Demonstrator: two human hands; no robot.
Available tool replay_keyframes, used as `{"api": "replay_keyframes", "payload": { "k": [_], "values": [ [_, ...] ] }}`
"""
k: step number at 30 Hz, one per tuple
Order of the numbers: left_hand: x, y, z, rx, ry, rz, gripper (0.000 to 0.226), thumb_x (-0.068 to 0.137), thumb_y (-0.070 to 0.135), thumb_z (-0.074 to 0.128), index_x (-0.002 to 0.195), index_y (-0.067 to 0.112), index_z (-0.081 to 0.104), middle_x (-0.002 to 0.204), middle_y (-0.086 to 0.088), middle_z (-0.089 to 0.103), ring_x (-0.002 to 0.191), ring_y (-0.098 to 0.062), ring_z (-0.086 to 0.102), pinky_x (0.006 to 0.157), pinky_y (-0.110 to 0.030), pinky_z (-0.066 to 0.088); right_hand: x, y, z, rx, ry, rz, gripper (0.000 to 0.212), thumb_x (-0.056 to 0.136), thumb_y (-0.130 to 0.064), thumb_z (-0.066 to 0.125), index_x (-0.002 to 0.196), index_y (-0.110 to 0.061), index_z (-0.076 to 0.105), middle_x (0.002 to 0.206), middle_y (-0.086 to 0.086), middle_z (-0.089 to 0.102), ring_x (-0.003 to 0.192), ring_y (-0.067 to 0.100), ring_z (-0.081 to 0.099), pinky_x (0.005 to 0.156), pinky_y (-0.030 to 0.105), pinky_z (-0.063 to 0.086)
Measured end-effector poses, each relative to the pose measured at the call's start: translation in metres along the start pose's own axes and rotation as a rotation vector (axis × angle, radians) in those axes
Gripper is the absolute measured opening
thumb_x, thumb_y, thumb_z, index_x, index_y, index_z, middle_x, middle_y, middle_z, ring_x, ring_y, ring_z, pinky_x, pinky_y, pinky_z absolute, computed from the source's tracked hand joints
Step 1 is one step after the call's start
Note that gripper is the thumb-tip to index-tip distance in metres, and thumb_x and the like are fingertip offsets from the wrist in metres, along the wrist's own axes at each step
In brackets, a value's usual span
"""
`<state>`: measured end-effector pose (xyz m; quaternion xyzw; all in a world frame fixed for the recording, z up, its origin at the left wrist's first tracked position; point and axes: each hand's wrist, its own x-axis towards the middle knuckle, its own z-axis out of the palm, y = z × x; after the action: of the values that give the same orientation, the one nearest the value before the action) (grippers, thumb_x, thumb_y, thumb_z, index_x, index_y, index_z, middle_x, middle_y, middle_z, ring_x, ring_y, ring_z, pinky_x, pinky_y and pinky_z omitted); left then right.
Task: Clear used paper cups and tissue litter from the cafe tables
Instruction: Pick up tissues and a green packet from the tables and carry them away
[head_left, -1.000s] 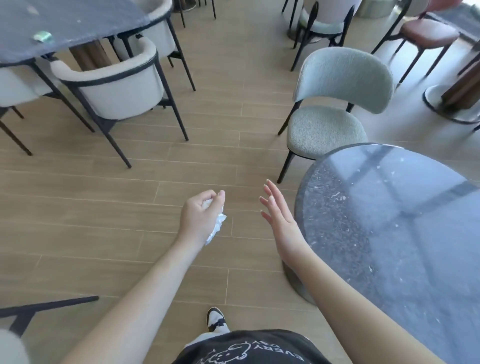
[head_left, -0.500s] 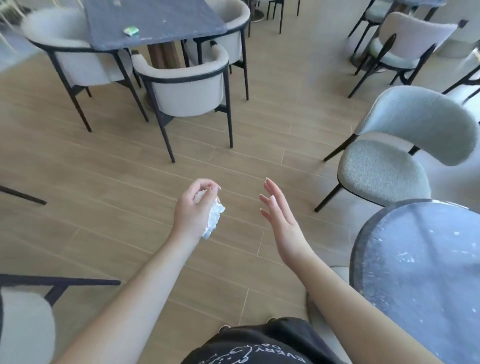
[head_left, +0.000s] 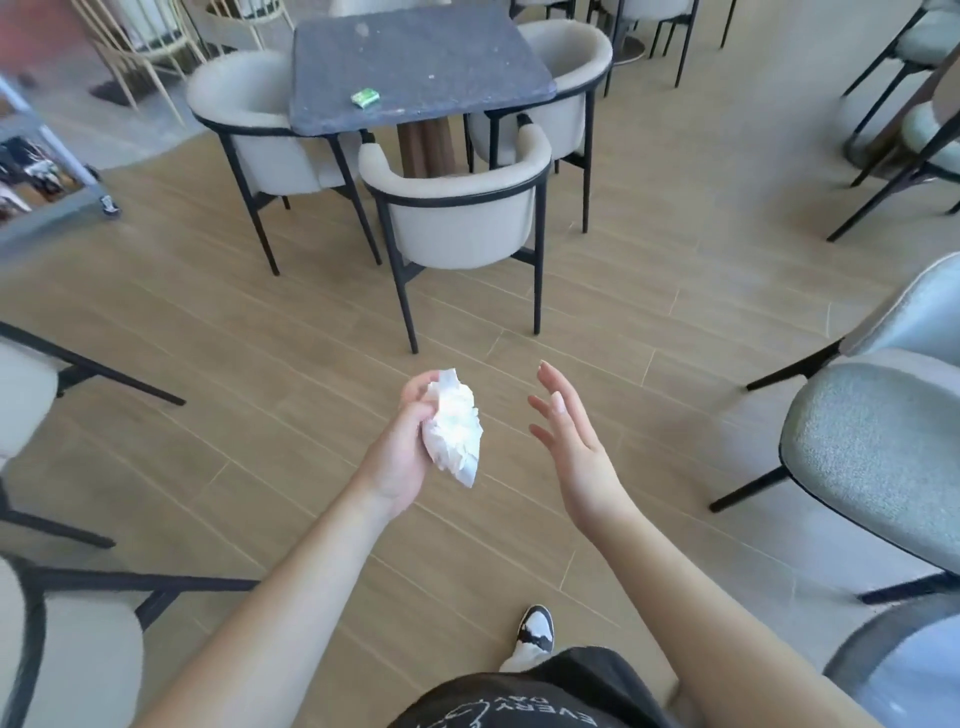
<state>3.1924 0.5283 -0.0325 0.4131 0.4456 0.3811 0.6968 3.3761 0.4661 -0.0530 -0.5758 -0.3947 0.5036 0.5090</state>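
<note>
Beige armchairs (head_left: 457, 218) around square dark table (head_left: 415, 67); wood-plank floor (head_left: 260, 415).

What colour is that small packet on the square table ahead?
Green; the packet lies near the table's front edge, head view.

Bright, even daylight, no hard shadows. Floor (head_left: 218, 395) washed pale toward upper right, where the glare is strongest. Tissue (head_left: 453, 426) nearly blown out, creases faint. Soft sheen on the dark bench (head_left: 415, 62); hazy reflection on the round bench (head_left: 904, 670) at lower right. Chair legs cast only weak, diffuse shadows. Strong wide-angle bend: floor planks and chairs lean outward at the edges. Motion smear along left margin and lower left chair (head_left: 67, 660). Centre fairly sharp, slightly soft overall.
</note>
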Motion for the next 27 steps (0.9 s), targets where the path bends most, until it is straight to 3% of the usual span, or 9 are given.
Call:
{"api": "replay_keyframes", "payload": {
  "k": [4,6,10,15,17,20,23,27],
  "values": [
    [0.031,0.014,-0.003,0.14,0.055,0.01,0.039,0.081,0.026,0.056,0.113,0.049,0.059,0.12,0.005,0.06,0.103,-0.02,0.061,0.088,-0.04,0.044,0.052,-0.016,-0.002,-0.006,-0.039,-0.008,0.044,0.095,-0.07,0.037,0.138,-0.061,0.043,0.137,-0.041,0.048,0.131,-0.004,0.05,0.116,0.044,0.038],
    [0.042,0.019,-0.009,0.167,0.094,0.044,0.043,0.082,0.027,0.061,0.119,0.046,0.055,0.122,0.009,0.058,0.103,-0.012,0.062,0.089,-0.031,0.048,0.072,-0.023,0.004,-0.004,-0.063,-0.009,0.045,0.094,-0.071,0.037,0.138,-0.062,0.043,0.137,-0.041,0.048,0.13,-0.004,0.051,0.116,0.044,0.038],
    [0.07,0.027,-0.032,0.139,0.222,0.077,0.053,0.073,0.024,0.076,0.122,0.032,0.057,0.113,0.01,0.069,0.093,-0.001,0.072,0.075,-0.019,0.056,0.109,-0.029,0.029,0.0,-0.128,-0.029,0.047,0.096,-0.066,0.039,0.142,-0.056,0.042,0.147,-0.034,0.043,0.133,-0.003,0.049,0.115,0.041,0.04],
    [0.111,0.039,-0.079,0.069,0.327,0.059,0.05,0.089,0.019,0.076,0.135,0.02,0.055,0.117,0.003,0.075,0.102,-0.013,0.074,0.089,-0.038,0.059,0.163,-0.034,0.069,-0.037,-0.19,-0.027,0.043,0.1,-0.061,0.039,0.142,-0.054,0.043,0.147,-0.033,0.044,0.132,-0.004,0.049,0.115,0.039,0.04],
    [0.131,0.048,-0.1,0.066,0.335,0.065,0.04,0.091,0.021,0.074,0.128,0.025,0.058,0.11,0.008,0.078,0.101,-0.015,0.074,0.082,-0.034,0.061,0.185,-0.038,0.089,-0.064,-0.214,-0.031,0.04,0.101,-0.061,0.04,0.141,-0.056,0.043,0.146,-0.034,0.044,0.132,-0.004,0.049,0.115,0.039,0.04],
    [0.161,0.072,-0.135,0.056,0.364,0.077,0.032,0.092,0.024,0.074,0.118,0.035,0.061,0.102,0.016,0.078,0.095,-0.004,0.075,0.07,-0.017,0.056,0.224,-0.046,0.121,-0.093,-0.222,-0.047,0.038,0.1,-0.059,0.042,0.138,-0.058,0.044,0.145,-0.033,0.045,0.133,-0.004,0.048,0.116,0.042,0.039],
    [0.185,0.103,-0.168,0.055,0.376,0.075,0.047,0.077,0.04,0.073,0.122,0.033,0.061,0.105,0.013,0.078,0.092,-0.006,0.075,0.073,-0.023,0.054,0.262,-0.06,0.147,-0.093,-0.209,-0.052,0.041,0.095,-0.057,0.046,0.136,-0.059,0.046,0.144,-0.034,0.047,0.136,-0.001,0.046,0.116,0.042,0.039],
    [0.222,0.131,-0.201,0.087,0.352,0.09,0.047,0.078,0.043,0.071,0.123,0.036,0.061,0.109,0.013,0.077,0.099,-0.01,0.074,0.084,-0.03,0.055,0.303,-0.075,0.172,-0.098,-0.197,-0.069,0.043,0.093,-0.056,0.048,0.136,-0.059,0.047,0.144,-0.032,0.048,0.135,0.0,0.048,0.115,0.043,0.04]
  ]
}}
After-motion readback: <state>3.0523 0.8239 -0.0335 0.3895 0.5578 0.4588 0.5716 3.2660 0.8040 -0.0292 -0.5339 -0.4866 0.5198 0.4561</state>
